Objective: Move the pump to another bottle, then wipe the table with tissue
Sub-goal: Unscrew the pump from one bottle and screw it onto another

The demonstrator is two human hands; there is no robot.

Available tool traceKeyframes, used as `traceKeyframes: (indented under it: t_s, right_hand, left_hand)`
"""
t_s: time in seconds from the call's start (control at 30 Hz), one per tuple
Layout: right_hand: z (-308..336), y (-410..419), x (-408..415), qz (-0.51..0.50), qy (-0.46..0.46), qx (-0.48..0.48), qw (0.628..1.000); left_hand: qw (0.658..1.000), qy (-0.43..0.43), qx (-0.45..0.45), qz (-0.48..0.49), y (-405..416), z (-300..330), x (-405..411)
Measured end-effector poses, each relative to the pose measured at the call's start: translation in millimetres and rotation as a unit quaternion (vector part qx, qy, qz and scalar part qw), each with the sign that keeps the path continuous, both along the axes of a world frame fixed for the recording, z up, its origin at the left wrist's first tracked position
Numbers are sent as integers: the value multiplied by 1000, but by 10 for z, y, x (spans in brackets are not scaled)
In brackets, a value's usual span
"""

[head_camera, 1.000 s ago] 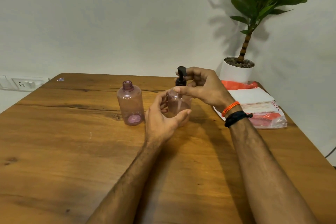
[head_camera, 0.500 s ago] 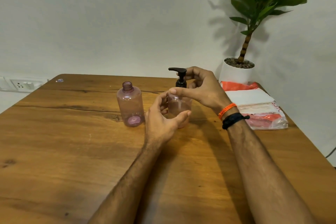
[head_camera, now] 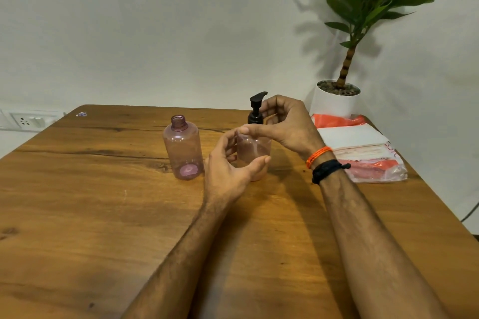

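- Head view: left hand (head_camera: 233,163) wraps the pump bottle (head_camera: 252,153), right hand (head_camera: 285,124) pinches the pump (head_camera: 255,111) collar, looks like unscrewing.
- Next: lift pump out, carry to open bottle (head_camera: 183,147) just left of the hands.

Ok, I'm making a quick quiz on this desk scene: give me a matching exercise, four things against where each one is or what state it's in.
Things:
1. pump
2. open bottle
3. plant pot
4. tissue pack

Places or states:
A. at the far right corner by the wall
B. stands alone with no cap
C. lies flat near the right edge of the table
D. sits on the bottle that the left hand grips

Pairs: 1-D, 2-B, 3-A, 4-C
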State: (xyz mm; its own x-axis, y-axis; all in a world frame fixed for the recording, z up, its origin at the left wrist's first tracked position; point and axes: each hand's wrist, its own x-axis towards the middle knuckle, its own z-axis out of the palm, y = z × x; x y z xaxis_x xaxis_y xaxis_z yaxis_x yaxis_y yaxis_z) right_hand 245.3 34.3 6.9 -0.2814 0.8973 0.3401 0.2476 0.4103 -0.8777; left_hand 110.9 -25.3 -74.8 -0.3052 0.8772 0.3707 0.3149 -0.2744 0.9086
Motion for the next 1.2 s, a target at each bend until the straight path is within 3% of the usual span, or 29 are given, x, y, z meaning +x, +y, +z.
traceKeyframes:
  t_s: [0.17, 0.5, 0.7, 1.0, 1.2]
  right_hand:
    - [34, -16, 175, 105, 11, -40, 994]
    - [-2, -14, 73, 22, 29, -31, 999]
    - [28, -37, 136, 123, 23, -34, 992]
    - [-8, -13, 61, 39, 30, -17, 999]
    - [2, -41, 117, 129, 27, -24, 991]
  left_hand:
    - [1000, -10, 3, -2, -6, 4, 8]
    - [1000, -13, 2, -4, -7, 3, 9]
    - [1000, -12, -1, -7, -8, 10, 9]
    - [1000, -14, 2, -7, -12, 23, 11]
    - [1000, -16, 3, -6, -9, 13, 12]
